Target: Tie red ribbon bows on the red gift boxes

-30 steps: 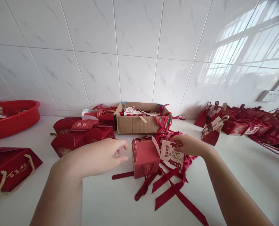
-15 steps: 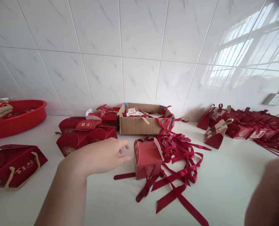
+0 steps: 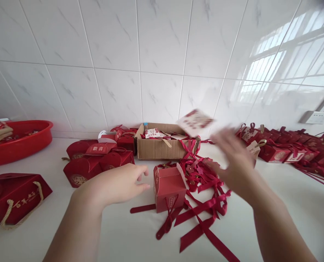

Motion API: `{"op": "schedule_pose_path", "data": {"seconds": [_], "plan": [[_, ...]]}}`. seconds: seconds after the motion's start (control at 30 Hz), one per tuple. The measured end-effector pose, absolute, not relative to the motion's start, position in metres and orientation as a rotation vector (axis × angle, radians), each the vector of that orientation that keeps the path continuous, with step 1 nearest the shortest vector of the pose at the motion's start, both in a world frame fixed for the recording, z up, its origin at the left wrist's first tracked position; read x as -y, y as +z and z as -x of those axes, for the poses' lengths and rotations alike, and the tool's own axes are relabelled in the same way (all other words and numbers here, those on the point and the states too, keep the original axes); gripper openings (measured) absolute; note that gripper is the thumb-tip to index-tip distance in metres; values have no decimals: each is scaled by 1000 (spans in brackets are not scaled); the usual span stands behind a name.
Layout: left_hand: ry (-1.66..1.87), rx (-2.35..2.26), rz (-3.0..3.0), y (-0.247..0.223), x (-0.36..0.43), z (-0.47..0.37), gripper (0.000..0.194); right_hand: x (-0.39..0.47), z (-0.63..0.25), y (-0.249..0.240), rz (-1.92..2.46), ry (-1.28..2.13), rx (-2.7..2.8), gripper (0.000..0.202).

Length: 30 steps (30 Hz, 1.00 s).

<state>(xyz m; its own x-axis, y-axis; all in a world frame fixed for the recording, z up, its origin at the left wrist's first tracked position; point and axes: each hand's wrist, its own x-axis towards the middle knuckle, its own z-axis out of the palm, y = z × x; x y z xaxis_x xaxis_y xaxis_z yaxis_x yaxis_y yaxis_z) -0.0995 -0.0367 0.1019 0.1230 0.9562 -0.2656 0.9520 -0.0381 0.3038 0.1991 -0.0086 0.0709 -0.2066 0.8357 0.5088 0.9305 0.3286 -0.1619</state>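
Just left of a small red gift box (image 3: 170, 185), my left hand (image 3: 123, 182) hovers with its thumb and fingers apart, holding nothing. The box stands upright on the white tabletop, with a thin red cord on its front. On the right, my right hand (image 3: 233, 156) is smeared by motion above the table, fingers spread. Off its fingertips, a white card with red print (image 3: 196, 122) hangs blurred in the air, beside the cardboard box (image 3: 164, 149); it looks apart from the hand. Red ribbons (image 3: 205, 203) lie heaped between the gift box and my right hand.
Several red gift boxes (image 3: 88, 160) cluster at the left back. A larger red box with a rope handle (image 3: 22, 200) is at far left, before a red basin (image 3: 28, 142). More small red boxes (image 3: 276, 153) line the right. A tiled wall (image 3: 162, 94) closes the back.
My right hand has come up from the lower right edge toward the cardboard box, and the card now appears in the air. My left hand stays beside the gift box.
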Motion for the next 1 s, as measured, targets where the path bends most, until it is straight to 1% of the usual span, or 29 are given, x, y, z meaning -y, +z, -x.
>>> {"op": "schedule_pose_path", "data": {"seconds": [0.1,0.13,0.17,0.27,0.3,0.47,0.6,0.7,0.83,0.9,1.0], "plan": [[58,-1800,-2034,101,38,102,44,22,-201,73,1678,441,2579,46],[71,-1790,-2040,102,38,102,45,25,-201,74,1650,580,2639,44],[79,-1787,-2042,103,39,102,45,27,-202,75,1595,599,2635,43],[71,-1792,-2030,104,39,101,44,31,-208,76,1442,434,2554,46],[63,-1787,-2026,105,39,100,44,31,-210,75,1436,427,2554,45],[50,-1754,-2043,103,39,98,41,29,-216,68,1580,538,2525,40],[32,-1730,-2052,104,41,97,39,30,-209,70,1493,584,2573,39],[25,-1690,-2087,106,42,93,40,32,-201,72,1468,632,2609,37],[-57,-1668,-2143,109,44,84,32,32,-193,72,1433,639,2635,44],[-113,-1671,-2156,110,45,81,29,32,-190,72,1397,625,2644,40],[-126,-1632,-2169,112,45,77,26,32,-186,72,1399,602,2644,26]]}}
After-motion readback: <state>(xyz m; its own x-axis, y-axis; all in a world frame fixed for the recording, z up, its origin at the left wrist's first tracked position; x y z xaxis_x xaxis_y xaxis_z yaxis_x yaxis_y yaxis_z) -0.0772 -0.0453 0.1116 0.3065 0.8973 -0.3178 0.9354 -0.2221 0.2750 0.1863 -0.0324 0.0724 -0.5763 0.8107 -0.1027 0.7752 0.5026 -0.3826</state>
